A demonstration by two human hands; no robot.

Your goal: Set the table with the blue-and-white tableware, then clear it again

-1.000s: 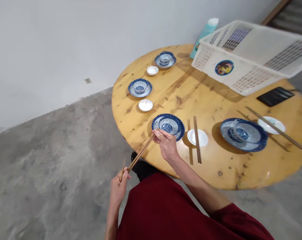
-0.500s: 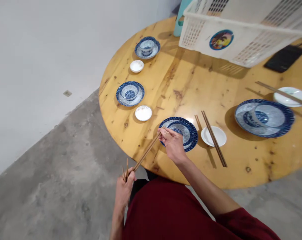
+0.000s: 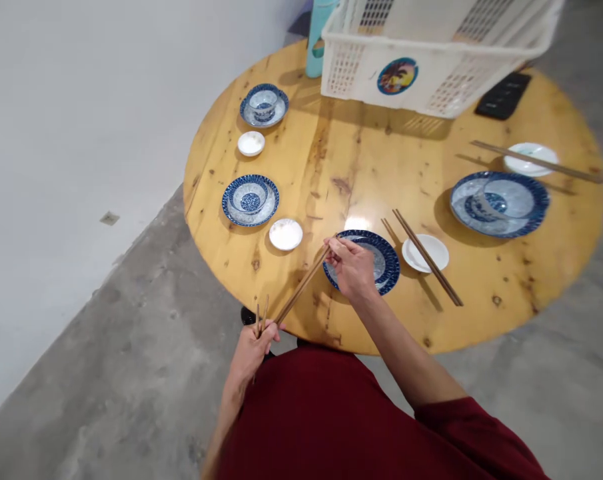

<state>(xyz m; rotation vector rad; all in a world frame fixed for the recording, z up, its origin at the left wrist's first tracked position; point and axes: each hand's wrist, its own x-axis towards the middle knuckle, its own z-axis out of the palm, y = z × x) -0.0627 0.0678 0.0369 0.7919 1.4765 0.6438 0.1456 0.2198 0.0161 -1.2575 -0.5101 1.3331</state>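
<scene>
Brown chopsticks (image 3: pixel 304 285) slant between my two hands, just past the table's near edge. My left hand (image 3: pixel 254 347) is closed round their lower ends and also grips other chopsticks (image 3: pixel 262 317) whose tips point up. With its fingers pinched, my right hand (image 3: pixel 350 265) holds the upper ends. It is over a blue-patterned plate with a bowl (image 3: pixel 388 267) and hides part of them. Right of that plate, a pair of chopsticks (image 3: pixel 426 255) rests across a small white dish (image 3: pixel 436 248). Left of my right hand sits another small white dish (image 3: pixel 286 235).
On the round wooden table (image 3: pixel 361 160) are more blue-patterned plates with bowls (image 3: pixel 250 200), (image 3: pixel 264 105), (image 3: pixel 501 204). Chopsticks (image 3: pixel 571 170) lie over a white dish (image 3: pixel 531 160) at the right. A white plastic basket (image 3: pixel 351 70), a turquoise bottle (image 3: pixel 318 40) and a black phone-like object (image 3: pixel 504 97) stand behind.
The view has shifted, bringing more of the table's right side into sight. Both hands still hold the chopsticks, a little higher in the picture and slightly to the right.
</scene>
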